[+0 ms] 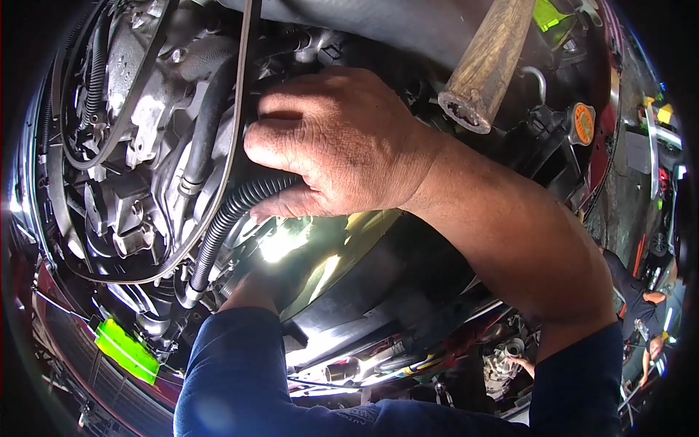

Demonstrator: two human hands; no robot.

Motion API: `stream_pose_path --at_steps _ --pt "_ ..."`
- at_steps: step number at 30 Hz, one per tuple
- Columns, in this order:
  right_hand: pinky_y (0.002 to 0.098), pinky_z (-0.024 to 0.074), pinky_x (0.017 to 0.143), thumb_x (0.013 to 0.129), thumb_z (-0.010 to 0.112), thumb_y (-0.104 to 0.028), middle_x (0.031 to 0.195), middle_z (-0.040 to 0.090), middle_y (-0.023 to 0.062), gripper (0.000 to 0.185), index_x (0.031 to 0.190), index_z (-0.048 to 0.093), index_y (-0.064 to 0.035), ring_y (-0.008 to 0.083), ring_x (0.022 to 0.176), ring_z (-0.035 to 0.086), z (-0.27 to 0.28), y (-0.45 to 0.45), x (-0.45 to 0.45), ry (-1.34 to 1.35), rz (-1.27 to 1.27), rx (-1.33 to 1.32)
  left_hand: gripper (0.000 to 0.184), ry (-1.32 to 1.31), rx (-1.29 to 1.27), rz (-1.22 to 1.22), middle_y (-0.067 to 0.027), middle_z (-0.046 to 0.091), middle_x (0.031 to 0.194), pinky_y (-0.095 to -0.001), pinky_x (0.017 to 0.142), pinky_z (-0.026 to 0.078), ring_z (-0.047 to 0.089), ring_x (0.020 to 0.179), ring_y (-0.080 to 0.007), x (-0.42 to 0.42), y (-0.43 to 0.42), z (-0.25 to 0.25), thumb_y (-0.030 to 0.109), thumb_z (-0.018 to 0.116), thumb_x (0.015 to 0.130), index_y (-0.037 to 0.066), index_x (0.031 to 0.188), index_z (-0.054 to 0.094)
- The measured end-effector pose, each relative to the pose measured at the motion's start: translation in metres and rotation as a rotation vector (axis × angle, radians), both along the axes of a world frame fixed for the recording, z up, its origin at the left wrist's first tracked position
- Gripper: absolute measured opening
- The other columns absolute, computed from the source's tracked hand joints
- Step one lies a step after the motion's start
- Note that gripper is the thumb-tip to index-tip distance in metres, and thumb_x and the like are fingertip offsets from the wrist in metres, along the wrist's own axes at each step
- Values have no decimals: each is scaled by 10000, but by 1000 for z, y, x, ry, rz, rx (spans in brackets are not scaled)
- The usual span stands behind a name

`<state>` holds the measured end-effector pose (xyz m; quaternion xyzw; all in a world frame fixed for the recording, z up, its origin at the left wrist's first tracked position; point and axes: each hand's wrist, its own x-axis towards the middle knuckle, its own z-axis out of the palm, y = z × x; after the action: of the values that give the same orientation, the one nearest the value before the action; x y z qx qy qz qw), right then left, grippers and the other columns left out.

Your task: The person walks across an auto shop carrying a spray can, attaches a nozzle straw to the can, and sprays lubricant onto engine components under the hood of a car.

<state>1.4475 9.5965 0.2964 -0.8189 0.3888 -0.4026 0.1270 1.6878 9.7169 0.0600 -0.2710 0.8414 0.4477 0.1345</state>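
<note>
Hose point(231, 215) at the right grip point(342, 142), belt point(239, 109) to the grip's left, handle point(489, 69) and cap point(583, 124) to its right

Dark blue shirt point(444, 420), matching sleeves point(231, 357), faint printed lettering point(357, 415)

Engine point(149, 109) with a slack belt point(237, 131) and ribbed black hose point(215, 237) across it.

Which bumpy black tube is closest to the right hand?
The lower tube, running up to the right hand; the upper-left bumpy tube is farther away.
</note>
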Motion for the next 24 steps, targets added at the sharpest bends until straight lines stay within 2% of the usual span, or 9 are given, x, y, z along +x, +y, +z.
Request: stream_pose_path --at_steps 15,24 --pt "401 524 636 717 756 -567 800 556 34 495 818 585 -114 258 725 626 2 -1 0 -24 7 -22 515 200 -2 66 -173 525 1147 -454 942 421 509 1107 -322 -3 -37 74 359 668 847 39 1218 508" --pt "400 527 647 711 758 -564 800 551 30 492 822 586 -117 258 727 627 1 -2 0 -35 4 -30 492 212 13 61 -167 530 1119 -451 928 428 516 1087 -321 -6 -42 82 340 678 840 42 1197 515"
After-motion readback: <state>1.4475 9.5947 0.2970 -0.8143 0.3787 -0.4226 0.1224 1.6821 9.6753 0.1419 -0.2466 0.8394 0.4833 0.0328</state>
